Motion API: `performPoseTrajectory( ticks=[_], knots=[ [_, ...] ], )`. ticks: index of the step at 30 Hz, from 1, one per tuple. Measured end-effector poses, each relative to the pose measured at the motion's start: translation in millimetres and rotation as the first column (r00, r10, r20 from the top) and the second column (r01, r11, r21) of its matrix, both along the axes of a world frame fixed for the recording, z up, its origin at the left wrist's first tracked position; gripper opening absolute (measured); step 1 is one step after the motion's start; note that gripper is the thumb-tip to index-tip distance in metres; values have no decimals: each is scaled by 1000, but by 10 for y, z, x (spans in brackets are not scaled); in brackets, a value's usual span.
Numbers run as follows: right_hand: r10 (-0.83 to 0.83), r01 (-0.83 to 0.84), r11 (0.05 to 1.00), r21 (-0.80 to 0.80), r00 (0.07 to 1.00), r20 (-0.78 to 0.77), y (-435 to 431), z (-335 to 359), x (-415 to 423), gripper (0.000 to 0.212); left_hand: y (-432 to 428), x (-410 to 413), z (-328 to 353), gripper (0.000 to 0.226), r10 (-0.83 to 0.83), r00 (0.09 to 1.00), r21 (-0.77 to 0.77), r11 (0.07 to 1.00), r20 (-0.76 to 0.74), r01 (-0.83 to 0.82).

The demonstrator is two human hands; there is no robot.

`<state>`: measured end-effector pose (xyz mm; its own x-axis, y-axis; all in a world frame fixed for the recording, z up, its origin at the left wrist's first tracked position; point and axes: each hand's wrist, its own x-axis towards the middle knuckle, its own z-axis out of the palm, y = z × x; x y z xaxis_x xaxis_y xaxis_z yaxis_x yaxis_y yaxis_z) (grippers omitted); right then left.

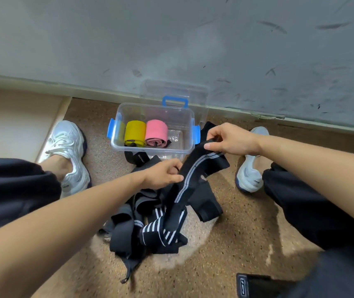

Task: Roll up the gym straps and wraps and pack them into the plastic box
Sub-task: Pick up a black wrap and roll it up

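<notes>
Floor-level inventory, head view.

- Striped wrap (201,166): black with pale grey lengthwise stripes, unrolled, held taut and raised between both hands. Its lower end trails down into the pile.
- Right hand (229,138): grasping the upper end of the striped wrap, pinched between thumb and curled fingers, just beside the box's right latch.
- Left hand (163,174): grasping the same wrap lower down, fingers curled round its edge.
- Pile of straps and wraps (150,229): black, some with white stripes, tangled and unrolled on the floor between the person's legs.
- Plastic box (184,123): clear with blue side latches, open, on the floor near the wall.
- Yellow roll (135,131): rolled up, inside the box on the left, touching the pink roll.
- Pink roll (156,131): rolled up, inside the box, middle.
- Lid (193,91): clear with a blue handle, standing behind the box against the wall.
- Black strap (137,159): bears small lettering, lies just in front of the box.
- White trainers (70,151): one either side of the box.
- Floor (236,233): speckled brown.
- Wall (171,39): grey, scuffed.
</notes>
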<state>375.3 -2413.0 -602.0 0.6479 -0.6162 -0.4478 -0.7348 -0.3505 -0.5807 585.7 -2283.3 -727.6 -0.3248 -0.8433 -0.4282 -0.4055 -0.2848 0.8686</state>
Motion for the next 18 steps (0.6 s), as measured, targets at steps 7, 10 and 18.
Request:
performPoseTrajectory(
  ticks=[7,10,18],
  knots=[
    [-107,118,975,-186,992,67,-68,240,-216,17,364,271,115,13,67,996,18,998,67,-68],
    [-64,51,967,-251,997,-42,-48,294,-274,17,436,360,264,13,283,950,-58,959,127,-278],
    [118,-114,993,32,918,-380,321,120,-209,20,675,862,722,15,333,806,-247,939,490,-239]
  ],
)
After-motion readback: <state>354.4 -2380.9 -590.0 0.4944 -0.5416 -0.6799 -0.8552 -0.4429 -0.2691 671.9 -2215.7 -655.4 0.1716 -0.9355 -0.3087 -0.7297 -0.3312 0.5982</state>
